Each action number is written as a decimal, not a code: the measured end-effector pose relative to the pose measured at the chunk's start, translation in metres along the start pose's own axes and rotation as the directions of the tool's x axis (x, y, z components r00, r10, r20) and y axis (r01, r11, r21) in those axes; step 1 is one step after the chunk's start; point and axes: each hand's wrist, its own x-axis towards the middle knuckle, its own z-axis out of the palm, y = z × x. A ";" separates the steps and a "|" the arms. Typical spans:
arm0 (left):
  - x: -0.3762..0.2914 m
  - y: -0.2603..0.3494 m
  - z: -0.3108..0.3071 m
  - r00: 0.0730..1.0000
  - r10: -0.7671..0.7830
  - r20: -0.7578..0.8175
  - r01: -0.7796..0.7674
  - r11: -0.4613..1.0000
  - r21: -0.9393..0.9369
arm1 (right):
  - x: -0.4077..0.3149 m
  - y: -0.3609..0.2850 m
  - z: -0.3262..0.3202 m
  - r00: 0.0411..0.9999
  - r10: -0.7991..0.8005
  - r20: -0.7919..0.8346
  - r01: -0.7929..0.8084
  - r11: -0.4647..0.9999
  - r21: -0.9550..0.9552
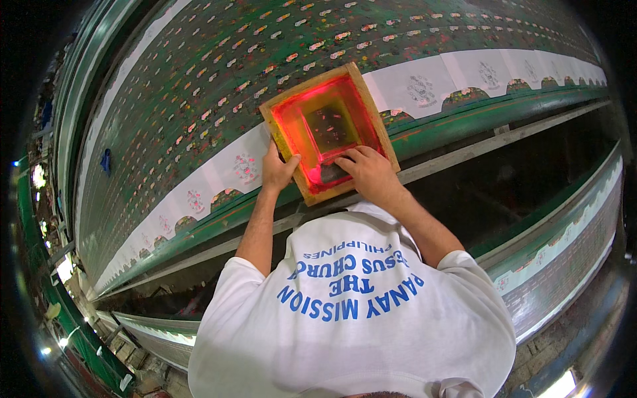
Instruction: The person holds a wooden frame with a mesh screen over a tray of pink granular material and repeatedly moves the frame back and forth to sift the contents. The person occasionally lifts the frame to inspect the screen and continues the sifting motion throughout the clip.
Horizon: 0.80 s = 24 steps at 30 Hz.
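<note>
A wooden-framed printing screen [380,117], its inside stained red, orange and yellow, is tilted over the table's near edge. My left hand [281,166] grips its left side rail, thumb on top. My right hand [366,171] reaches inside near the lower right, fingers bent over a dark, pink-edged part [332,172]; whether this is a squeegee I cannot tell. White cut panels [450,69] lie in a row along the edge. The printed design on a left panel [245,168] shows pink patches; the one on a right panel [421,90] shows dark outlines.
The long green table [174,124] carries rows of small coloured marks. A rail [463,151] runs along its near side. Behind me stands another long table with printed white panels [542,293]. A small blue thing [105,161] lies at the far left.
</note>
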 end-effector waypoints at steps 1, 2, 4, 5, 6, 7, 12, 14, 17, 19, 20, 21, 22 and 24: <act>0.000 0.002 -0.001 0.998 -0.053 0.017 0.052 0.999 0.014 | 0.010 0.001 -0.013 0.996 0.018 0.093 -0.021 0.999 0.035; -0.002 0.004 -0.002 0.994 -0.106 0.033 0.105 0.994 0.028 | 0.020 0.003 -0.019 0.982 0.031 0.187 -0.045 0.997 0.068; -0.002 0.012 -0.001 0.997 -0.080 0.011 0.080 0.997 -0.002 | 0.047 0.019 -0.014 0.998 -0.009 0.069 0.004 0.998 0.067; -0.002 0.016 -0.001 0.998 -0.067 0.000 0.067 0.998 -0.017 | 0.064 0.027 -0.012 1.000 -0.029 0.009 0.029 0.998 0.064; -0.002 0.014 -0.001 0.998 -0.061 -0.009 0.061 0.998 -0.013 | 0.084 0.030 -0.015 1.000 -0.030 -0.001 0.030 0.999 0.041; -0.001 0.010 0.000 0.998 -0.055 -0.018 0.055 0.998 -0.009 | 0.106 0.029 -0.022 0.999 -0.031 -0.010 0.031 0.999 0.018; -0.002 0.027 -0.004 0.986 -0.162 0.050 0.157 0.984 0.086 | 0.133 0.036 -0.008 0.988 -0.025 -0.154 0.029 0.999 0.028; -0.005 0.027 -0.004 0.987 -0.159 0.029 0.155 0.982 0.109 | 0.112 0.026 -0.011 0.990 -0.056 -0.128 0.060 0.998 0.031; -0.010 0.015 -0.002 0.993 -0.113 0.020 0.108 0.978 0.177 | 0.060 0.016 0.005 0.980 -0.069 -0.188 0.077 0.996 0.038; -0.013 0.023 -0.002 0.994 -0.104 0.020 0.100 0.985 0.138 | 0.028 0.001 0.003 0.996 -0.029 -0.090 0.031 0.999 0.025; -0.013 0.025 -0.001 0.995 -0.098 0.021 0.095 0.989 0.117 | 0.020 -0.002 0.001 0.999 -0.006 -0.042 0.006 1.000 0.016; -0.013 0.022 0.000 0.994 -0.103 0.023 0.100 0.989 0.112 | 0.022 -0.005 -0.006 1.000 0.010 0.023 -0.011 0.999 0.045; -0.014 0.016 0.001 0.994 -0.109 0.026 0.106 0.989 0.106 | 0.026 -0.007 -0.017 0.996 0.025 0.088 -0.031 0.997 0.073; -0.015 0.010 0.005 0.998 -0.052 -0.018 0.054 0.994 0.091 | 0.038 0.002 -0.023 0.986 0.005 0.169 -0.025 0.992 0.120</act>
